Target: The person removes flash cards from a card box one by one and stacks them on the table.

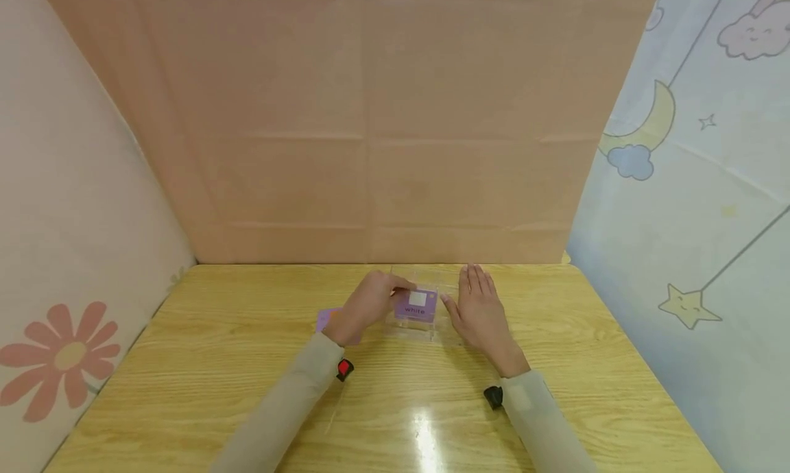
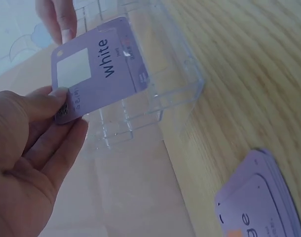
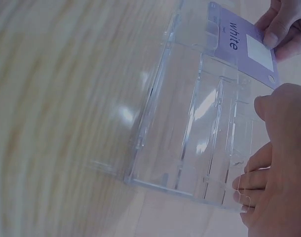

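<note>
My left hand pinches a purple flashcard between thumb and fingers. Printed on it are the word "white" and a white square. The card's lower edge overlaps one end of a clear plastic box with several compartments. Along the box's right side lies my right hand, its fingers straight and close together and its thumb apart, near the card's corner. In the right wrist view those fingertips are right at the box's rim.
A stack of purple cards, the top one with an orange patch, lies on the wooden table left of the box, partly behind my left wrist. A tan sheet rises at the table's back edge, with patterned cloths on both sides.
</note>
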A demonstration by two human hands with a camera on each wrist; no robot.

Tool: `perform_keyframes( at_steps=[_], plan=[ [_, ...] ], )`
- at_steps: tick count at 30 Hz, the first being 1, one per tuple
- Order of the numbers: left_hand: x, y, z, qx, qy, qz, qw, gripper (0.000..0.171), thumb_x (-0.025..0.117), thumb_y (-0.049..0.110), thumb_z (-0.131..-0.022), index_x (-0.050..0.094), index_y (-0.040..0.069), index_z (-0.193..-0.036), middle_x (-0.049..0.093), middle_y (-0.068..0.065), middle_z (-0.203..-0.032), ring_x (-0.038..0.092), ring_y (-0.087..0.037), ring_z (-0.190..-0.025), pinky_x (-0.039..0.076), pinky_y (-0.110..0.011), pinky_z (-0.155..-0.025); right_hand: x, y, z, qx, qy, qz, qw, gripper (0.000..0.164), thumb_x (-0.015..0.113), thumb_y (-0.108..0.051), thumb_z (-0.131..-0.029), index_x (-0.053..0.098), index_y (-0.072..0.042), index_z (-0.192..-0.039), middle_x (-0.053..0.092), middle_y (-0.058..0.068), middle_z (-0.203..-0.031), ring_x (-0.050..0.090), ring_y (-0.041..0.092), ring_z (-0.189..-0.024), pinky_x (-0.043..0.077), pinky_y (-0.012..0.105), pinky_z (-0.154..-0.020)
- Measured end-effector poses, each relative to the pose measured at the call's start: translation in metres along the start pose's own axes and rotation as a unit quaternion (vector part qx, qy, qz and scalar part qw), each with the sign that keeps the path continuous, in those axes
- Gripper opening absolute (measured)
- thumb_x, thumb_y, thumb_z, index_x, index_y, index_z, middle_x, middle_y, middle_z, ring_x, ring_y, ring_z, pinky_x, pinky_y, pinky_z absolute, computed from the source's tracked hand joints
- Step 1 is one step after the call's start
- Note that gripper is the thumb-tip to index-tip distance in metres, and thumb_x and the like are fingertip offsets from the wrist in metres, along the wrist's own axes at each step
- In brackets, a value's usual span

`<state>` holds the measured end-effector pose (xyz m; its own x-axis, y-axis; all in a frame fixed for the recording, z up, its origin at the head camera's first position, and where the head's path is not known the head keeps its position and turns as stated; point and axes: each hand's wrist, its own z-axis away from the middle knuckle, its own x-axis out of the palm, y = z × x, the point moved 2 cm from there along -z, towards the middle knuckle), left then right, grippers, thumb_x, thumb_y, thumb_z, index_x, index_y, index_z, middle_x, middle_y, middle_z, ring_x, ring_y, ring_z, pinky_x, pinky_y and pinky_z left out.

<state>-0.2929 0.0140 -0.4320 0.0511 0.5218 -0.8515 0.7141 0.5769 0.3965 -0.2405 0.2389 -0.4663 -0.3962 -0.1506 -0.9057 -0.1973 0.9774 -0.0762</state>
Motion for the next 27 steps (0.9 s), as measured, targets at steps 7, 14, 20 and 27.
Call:
perform_keyframes(
  at_steps=[7,14,20,27],
  plan=[
    [-0.0038,-0.0078,-0.0066,-0.004,-0.027,0.070,0.9972,0.015,0.072,0.009,-0.100,0.083,0.011,-0.110,0.082,-0.006,-0.109,0.080,-0.018,-0.095,0.064,-0.023,-0.080,0.0011,0.0002,-0.0008,-0.002,-0.001,0.012,1.000,0.074,0.054,-0.040,-0.109,0.039,0.017,-0.153,0.042,0.037,-0.159,0.038,0.050,-0.153,0.029,0.061,-0.129],
    [-0.0063,-0.0090,-0.0092,0.013,-0.037,0.072,0.9966,0.014,0.072,0.009,-0.099,0.084,0.011,-0.107,0.083,-0.005,-0.104,0.079,-0.016,-0.089,0.063,-0.020,-0.077,-0.0005,-0.0013,-0.0005,0.002,-0.005,0.014,1.000,0.075,0.053,-0.042,-0.109,0.039,0.017,-0.153,0.042,0.037,-0.159,0.038,0.050,-0.153,0.029,0.061,-0.129],
    [-0.0075,-0.0093,-0.0101,0.014,-0.044,0.078,0.9959,0.014,0.071,0.008,-0.100,0.083,0.011,-0.106,0.083,-0.005,-0.101,0.078,-0.014,-0.087,0.062,-0.021,-0.075,-0.0008,-0.0019,-0.0012,0.006,-0.013,0.013,1.000,0.075,0.052,-0.042,-0.110,0.037,0.017,-0.154,0.040,0.036,-0.161,0.035,0.049,-0.155,0.027,0.060,-0.130],
    [-0.0067,-0.0103,-0.0101,0.010,-0.054,0.083,0.9950,0.014,0.068,0.012,-0.103,0.081,0.010,-0.106,0.082,-0.005,-0.098,0.074,-0.010,-0.082,0.060,-0.020,-0.072,-0.0018,-0.0027,-0.0008,0.007,-0.011,0.009,1.000,0.075,0.053,-0.042,-0.109,0.038,0.016,-0.154,0.041,0.036,-0.160,0.036,0.049,-0.154,0.028,0.060,-0.130]
  ],
)
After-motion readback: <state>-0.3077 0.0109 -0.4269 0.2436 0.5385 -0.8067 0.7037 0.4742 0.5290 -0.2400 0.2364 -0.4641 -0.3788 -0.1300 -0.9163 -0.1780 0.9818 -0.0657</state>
